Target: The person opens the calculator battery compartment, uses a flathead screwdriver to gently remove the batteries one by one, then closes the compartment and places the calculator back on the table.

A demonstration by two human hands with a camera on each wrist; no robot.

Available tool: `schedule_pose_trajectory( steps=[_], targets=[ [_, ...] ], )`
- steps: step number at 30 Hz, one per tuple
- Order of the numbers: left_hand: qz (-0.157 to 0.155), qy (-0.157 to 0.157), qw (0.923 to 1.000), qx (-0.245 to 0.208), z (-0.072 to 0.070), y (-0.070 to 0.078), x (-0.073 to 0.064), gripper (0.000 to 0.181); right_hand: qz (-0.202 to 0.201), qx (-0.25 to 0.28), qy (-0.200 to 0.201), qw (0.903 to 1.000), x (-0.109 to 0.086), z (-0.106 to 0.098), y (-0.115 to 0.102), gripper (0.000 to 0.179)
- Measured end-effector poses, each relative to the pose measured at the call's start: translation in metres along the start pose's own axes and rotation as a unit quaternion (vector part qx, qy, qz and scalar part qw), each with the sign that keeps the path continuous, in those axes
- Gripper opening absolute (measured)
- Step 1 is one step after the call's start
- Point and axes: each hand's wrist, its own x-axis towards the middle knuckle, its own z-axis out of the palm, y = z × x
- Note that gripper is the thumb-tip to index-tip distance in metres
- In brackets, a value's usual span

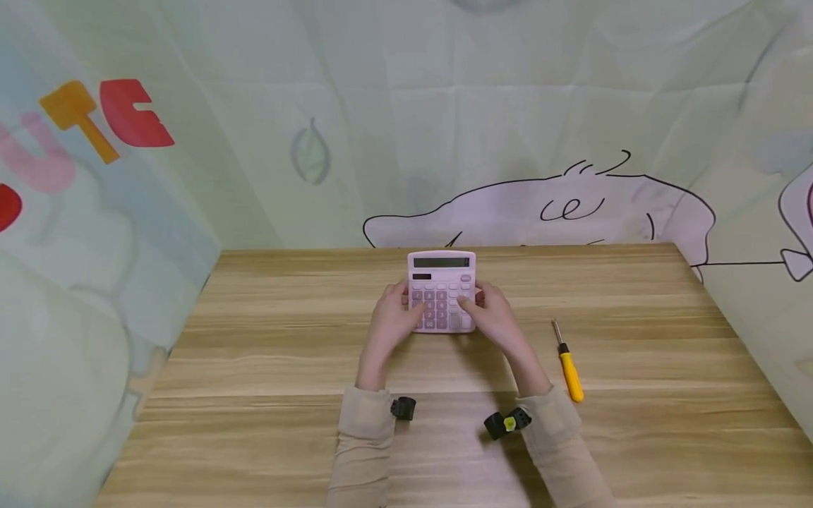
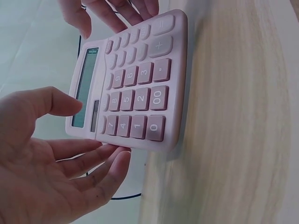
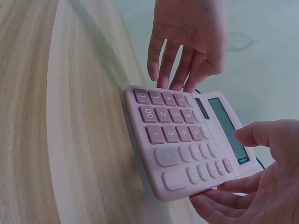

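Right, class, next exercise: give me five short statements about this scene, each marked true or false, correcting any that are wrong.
1. The left hand and right hand both hold the calculator. True.
2. The calculator's keys face down toward the table. False: the keys face the head camera.
3. A screwdriver lies to the right of the calculator. True.
4. Its handle is red. False: the handle is yellow.
5. Its tip points toward the person. False: it points away.

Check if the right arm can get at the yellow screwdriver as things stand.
Likely yes, though the right grip would first have to let go of the calculator. The screwdriver lies uncovered to its right, with only bare table between.
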Motion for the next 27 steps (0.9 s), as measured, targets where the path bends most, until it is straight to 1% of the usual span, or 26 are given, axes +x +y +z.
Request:
schedule_pose_trajectory(
  steps=[5,9,14,27],
  targets=[
    [0.002,0.005,1.0,-0.001,-0.0017,0.0023,-0.0014,0.063,-0.002,0.004,-0.003,1.0,-0.0008,-0.0014,-0.0012,0.06],
    [0.012,0.01,0.9999,-0.003,-0.0016,0.0029,-0.0016,0.06,0.002,0.009,-0.005,0.9999,-0.0021,-0.0029,-0.0019,0.06],
    [0.018,0.017,0.9996,-0.016,-0.0007,0.0032,-0.0013,0.058,0.003,0.011,-0.007,0.9999,-0.0037,-0.0046,-0.0023,0.061],
    [0.002,0.021,0.9992,-0.035,-0.0022,0.0063,-0.0043,0.062,-0.006,0.018,-0.007,0.9998,-0.0047,-0.0066,-0.0029,0.059]
  ],
)
